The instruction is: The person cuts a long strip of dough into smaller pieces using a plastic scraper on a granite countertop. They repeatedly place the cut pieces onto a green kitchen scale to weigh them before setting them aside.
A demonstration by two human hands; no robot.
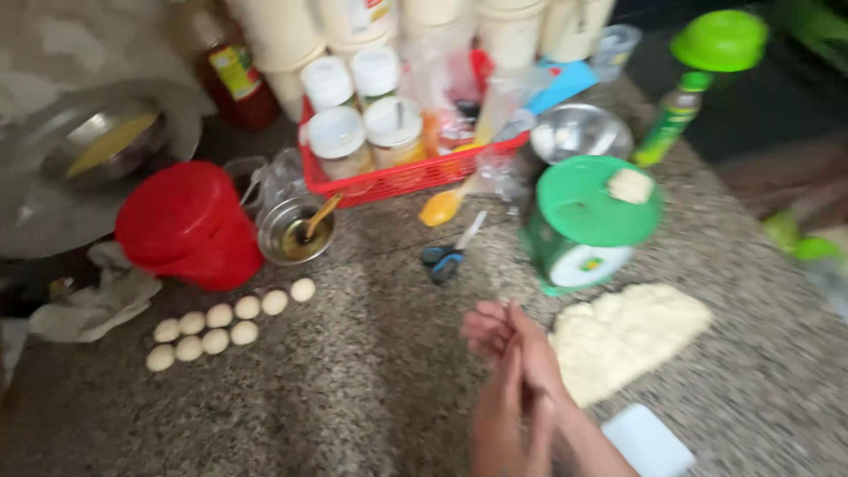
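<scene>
My left hand (496, 424) and my right hand (511, 334) are pressed palm to palm above the speckled stone counter (353, 389). Whatever lies between the palms is hidden. Just right of them lies a flat mass of pale dough (632, 336). Several small dough balls (216, 327) sit in two rows at the left. Behind the dough mass, a green kitchen scale (583, 225) carries a small piece of dough (631, 185) on its pan. A white plastic scraper (647, 442) lies by my right forearm.
Blue-handled scissors (442, 259) lie mid-counter. A red tub (190, 225), a steel cup with a spoon (296, 231) and a crumpled cloth (88, 305) stand at the left. A red basket of jars (406, 177), a steel bowl (579, 132) and a green bottle (671, 119) crowd the back.
</scene>
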